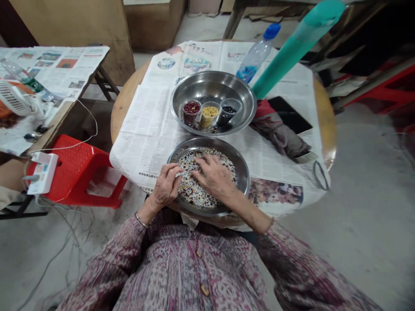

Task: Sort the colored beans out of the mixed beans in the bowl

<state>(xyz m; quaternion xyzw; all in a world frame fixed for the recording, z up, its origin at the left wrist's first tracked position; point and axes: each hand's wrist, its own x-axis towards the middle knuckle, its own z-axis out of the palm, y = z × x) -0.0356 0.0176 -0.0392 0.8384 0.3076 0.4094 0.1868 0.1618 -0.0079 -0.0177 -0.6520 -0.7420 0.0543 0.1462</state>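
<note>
A shallow steel basin [244, 185] in front of me holds a mix of white grains and red, yellow and dark beans [194, 192]. My left hand [166, 185] is at the basin's left rim, fingers curled in toward the thumb; whatever they may hold is too small to see. Over the middle of the mix, my right hand [214, 178] reaches down with thumb and fingers apart, the fingertips touching the grains. Behind it stands a deeper steel basin [214, 82] with three clear cups, of red beans [191, 108], yellow beans [210, 112] and black beans [228, 110].
Newspaper [145, 116] covers the round table. At its back right are a blue-capped bottle [256, 56] and a long green tube [295, 49]. A folded umbrella [279, 134] lies beside a dark tablet [290, 114]. A red stool [78, 168] with a power strip [43, 172] stands left.
</note>
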